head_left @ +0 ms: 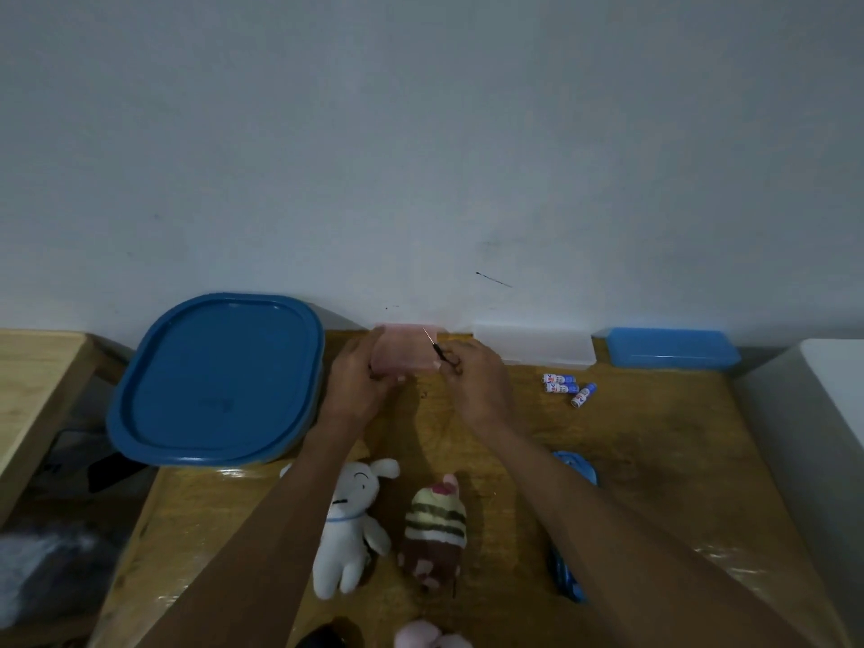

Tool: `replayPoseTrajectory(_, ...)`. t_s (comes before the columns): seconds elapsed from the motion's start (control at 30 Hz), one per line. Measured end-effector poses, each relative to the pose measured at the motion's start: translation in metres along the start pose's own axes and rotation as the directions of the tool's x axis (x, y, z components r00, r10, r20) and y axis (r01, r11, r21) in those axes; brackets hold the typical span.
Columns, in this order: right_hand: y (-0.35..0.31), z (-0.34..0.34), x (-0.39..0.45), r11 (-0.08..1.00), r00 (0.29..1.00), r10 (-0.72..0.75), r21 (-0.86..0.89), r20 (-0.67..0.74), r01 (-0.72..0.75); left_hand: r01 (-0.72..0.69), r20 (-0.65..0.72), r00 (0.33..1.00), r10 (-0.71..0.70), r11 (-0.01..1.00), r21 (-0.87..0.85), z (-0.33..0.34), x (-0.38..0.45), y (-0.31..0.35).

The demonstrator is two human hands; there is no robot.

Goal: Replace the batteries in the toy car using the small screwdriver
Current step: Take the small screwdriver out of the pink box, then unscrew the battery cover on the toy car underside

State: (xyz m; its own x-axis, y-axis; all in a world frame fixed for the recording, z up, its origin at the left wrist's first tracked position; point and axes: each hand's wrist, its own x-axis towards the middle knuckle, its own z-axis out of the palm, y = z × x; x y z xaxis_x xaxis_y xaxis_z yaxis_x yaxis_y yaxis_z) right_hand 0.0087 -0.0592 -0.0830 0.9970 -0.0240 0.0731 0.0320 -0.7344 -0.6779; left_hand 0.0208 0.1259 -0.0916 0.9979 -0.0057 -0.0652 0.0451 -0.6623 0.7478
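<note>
The small screwdriver (pixel 435 344), a thin metal shaft on a dark handle, is held in the right hand (pixel 472 381) with its long axis running diagonally: the tip points up and to the left, toward the wall, and the handle end sits under the curled thumb and fingers that pinch it. The tip lies over the upper right part of a pale pink, translucent boxy plastic object (pixel 406 348), which is too blurred to identify further. The left hand (pixel 360 381) grips the left side of this pink object with curled fingers, holding it above the far edge of the table, close to the wall. Three small cylindrical batteries (pixel 568 388) with white, red and blue wrapping lie on the wooden tabletop (pixel 654 460) to the right of the right hand; two lie side by side and the third is angled just beside them. A large blue rounded-rectangular plastic lid (pixel 215 381) rests at the left edge of the table. A clear plastic box (pixel 533 348) and a bright blue plastic box (pixel 673 348) stand against the plain pale wall (pixel 421 133). Nearer the person lie a white plush rabbit (pixel 350 526), a striped cake-shaped plush toy (pixel 437 530), and a blue object (pixel 572 465) partly hidden by the right forearm.
</note>
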Motion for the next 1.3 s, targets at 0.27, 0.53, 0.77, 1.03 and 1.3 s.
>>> replayPoseTrajectory(0.27, -0.02, -0.085, -0.04, 0.975, 0.977, 0.189, 0.136, -0.097, -0.175, -0.045, 0.021, 0.999, 0.043, 0.986, 0.16, 0.003, -0.037, 0.064)
replayPoseTrajectory(0.53, 0.018, -0.166, -0.114, 0.911, 0.904, 0.375, 0.261, -0.203, -0.319, -0.292, 0.27, 0.934, 0.235, 0.937, 0.194, 0.071, -0.113, 0.147)
replayPoseTrajectory(0.77, 0.067, -0.193, -0.161, 0.886, 0.871, 0.448, 0.236, -0.204, -0.4, -0.159, 0.418, 0.908, 0.023, 0.942, 0.295, 0.134, -0.16, 0.173)
replayPoseTrajectory(1.03, 0.099, -0.185, -0.183, 0.883, 0.883, 0.429, 0.292, -0.19, -0.367, -0.028, 0.348, 0.924, -0.16, 0.878, 0.477, 0.173, -0.184, 0.168)
replayPoseTrajectory(1.3, 0.103, -0.19, -0.189, 0.897, 0.906, 0.395, 0.277, -0.153, -0.345, 0.117, 0.299, 0.903, -0.309, 0.846, 0.521, 0.182, -0.186, 0.183)
